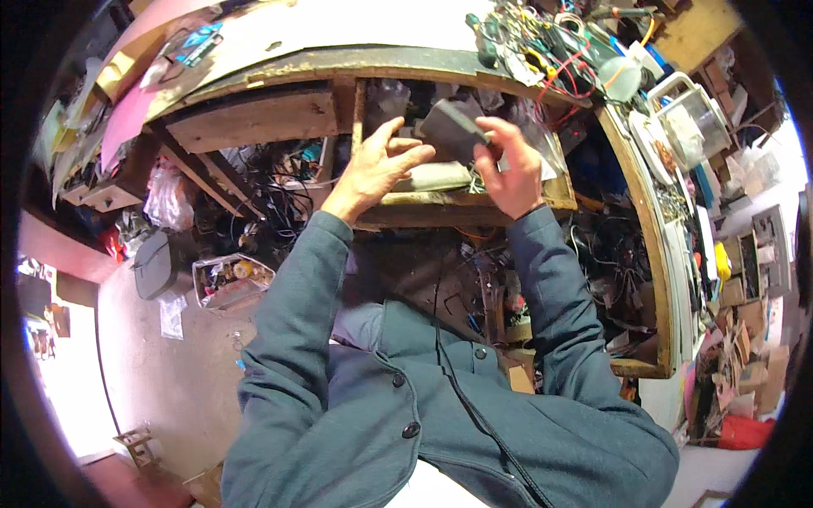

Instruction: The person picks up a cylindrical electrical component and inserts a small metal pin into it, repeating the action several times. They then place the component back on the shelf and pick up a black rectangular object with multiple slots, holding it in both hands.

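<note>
A dark, flat rectangular piece [453, 131] is held up over a pulled-out wooden drawer [461, 200]. My right hand [511, 172] grips its right edge between thumb and fingers. What exactly the piece is I cannot make out. Just left of it, my left hand [378, 172] is open, its fingers spread and apart from the piece. Below both hands the drawer holds clear plastic bags [391, 96] and a pale flat item [436, 177], partly hidden by the hands.
Tangled wires and tools [542, 51] cover the bench's far right. A clear plastic container [690, 118] stands on the right side. Under the bench lie cables [622, 262] and a box of small parts [233, 281]. A grey bin [155, 265] is at the left.
</note>
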### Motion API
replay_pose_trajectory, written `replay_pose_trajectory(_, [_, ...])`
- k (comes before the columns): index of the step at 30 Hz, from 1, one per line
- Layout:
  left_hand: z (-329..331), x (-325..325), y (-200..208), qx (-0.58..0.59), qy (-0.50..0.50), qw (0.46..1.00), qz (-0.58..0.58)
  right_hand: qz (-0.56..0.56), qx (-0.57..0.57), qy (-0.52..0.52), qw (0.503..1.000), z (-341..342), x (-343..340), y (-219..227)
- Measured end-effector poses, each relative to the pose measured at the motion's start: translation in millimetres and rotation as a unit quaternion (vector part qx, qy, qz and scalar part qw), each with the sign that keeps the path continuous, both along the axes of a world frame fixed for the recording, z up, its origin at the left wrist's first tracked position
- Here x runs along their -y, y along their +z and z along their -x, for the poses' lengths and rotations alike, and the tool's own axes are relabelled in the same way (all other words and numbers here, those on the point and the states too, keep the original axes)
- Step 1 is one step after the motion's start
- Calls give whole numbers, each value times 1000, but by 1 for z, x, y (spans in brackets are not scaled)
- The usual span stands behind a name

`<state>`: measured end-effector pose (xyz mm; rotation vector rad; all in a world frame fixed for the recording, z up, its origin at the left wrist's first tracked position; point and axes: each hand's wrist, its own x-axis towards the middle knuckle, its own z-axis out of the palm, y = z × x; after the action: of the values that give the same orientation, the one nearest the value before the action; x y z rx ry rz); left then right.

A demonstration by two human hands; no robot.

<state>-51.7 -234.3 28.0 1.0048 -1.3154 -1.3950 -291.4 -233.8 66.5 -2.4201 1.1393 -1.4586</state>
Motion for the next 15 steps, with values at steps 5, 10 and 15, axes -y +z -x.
replay_pose_trajectory(5, [-11,10,-7,-72,62,995,39,167,-181,87,965,-25,20,-14])
replay_pose_trajectory(10, [-8,4,-2,-154,68,984,58,-74,-98,161,979,-24,33,-1])
replay_pose_trajectory(15, [-11,4,-8,-163,9,985,58,-192,-117,242,944,-28,56,7])
